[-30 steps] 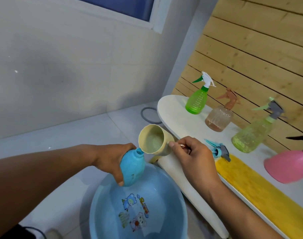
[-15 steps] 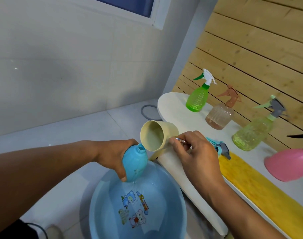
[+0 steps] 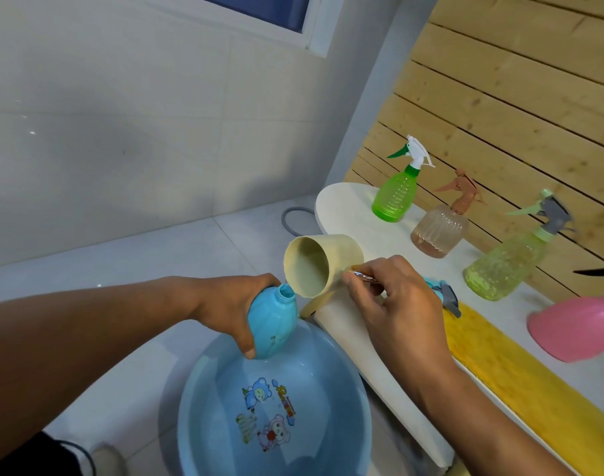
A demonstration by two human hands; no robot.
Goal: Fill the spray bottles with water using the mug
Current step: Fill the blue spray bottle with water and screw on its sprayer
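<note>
Head view: tipped beige mug (image 3: 319, 266) over uncapped blue bottle (image 3: 272, 322).

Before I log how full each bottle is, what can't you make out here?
Head view only:
- Blue bottle: opaque, and the left hand covers its side, so no water level.
- Mug: its handle is hidden under the right hand.
- Pink bottle: cut off by the right edge and blurred.
- Blue spray head: partly behind the right hand.
</note>
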